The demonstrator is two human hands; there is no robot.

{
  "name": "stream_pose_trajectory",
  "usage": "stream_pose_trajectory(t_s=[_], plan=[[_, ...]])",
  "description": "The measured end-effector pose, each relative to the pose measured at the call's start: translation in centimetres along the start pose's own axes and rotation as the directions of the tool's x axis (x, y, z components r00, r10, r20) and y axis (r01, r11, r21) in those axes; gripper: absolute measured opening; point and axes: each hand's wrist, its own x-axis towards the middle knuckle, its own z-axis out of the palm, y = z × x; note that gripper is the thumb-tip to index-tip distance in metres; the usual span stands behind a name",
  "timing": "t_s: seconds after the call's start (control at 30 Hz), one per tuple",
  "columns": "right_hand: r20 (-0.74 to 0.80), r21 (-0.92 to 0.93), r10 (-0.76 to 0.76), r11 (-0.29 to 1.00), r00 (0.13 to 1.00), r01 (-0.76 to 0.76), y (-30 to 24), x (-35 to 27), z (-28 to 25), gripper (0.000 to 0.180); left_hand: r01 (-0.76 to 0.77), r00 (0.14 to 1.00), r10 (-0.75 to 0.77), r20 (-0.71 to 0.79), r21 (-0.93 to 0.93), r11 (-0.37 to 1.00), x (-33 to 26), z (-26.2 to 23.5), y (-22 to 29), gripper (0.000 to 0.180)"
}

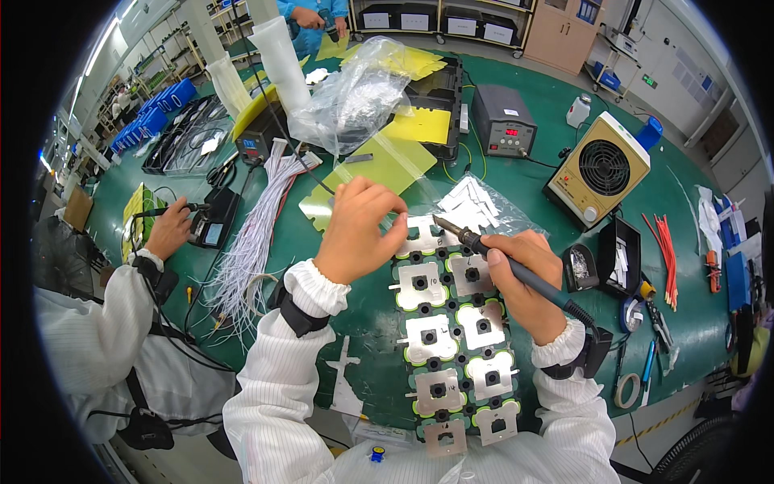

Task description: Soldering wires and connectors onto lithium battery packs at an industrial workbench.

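Note:
My right hand (534,302) is wrapped round the dark handle of a soldering iron (465,236). The iron's tip points left, at the far end of a long pack with two rows of square metal plates (415,339). Each plate has a dark central hole, and green rings show beneath several of them. My left hand (359,230) is closed in a pinch over the pack's far left corner, beside the tip. Anything between its fingertips is too small to make out. Past the tip, white strips (472,202) lie on a clear plastic bag.
A co-worker's hand (169,230) holds another iron at left, beyond a bundle of white wires (250,218). A soldering station (501,121) and a beige fan unit (601,173) stand behind. Black bins (619,254), red tubes (667,258) and a tape roll (627,390) lie right.

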Motion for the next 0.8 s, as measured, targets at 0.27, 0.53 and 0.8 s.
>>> stream_pose_trajectory(t_s=[0.27,0.53,0.8], plan=[[0.007,0.012,0.034,0.999,0.999,-0.034,-0.1,-0.1,-0.1,0.015,0.055,0.996,-0.063,-0.070,-0.103,0.993,-0.7,-1.9,0.0,0.011],[-0.004,0.023,0.013,1.000,1.000,-0.013,-0.1,-0.2,0.1,0.015,0.023,0.999,-0.026,-0.037,-0.079,0.997,-1.1,-1.0,-0.2,0.011],[-0.020,0.026,0.010,1.000,1.000,-0.009,0.1,-0.3,0.1,0.014,0.032,0.999,-0.033,-0.007,-0.094,0.995,-0.6,-0.5,0.1,0.010]])
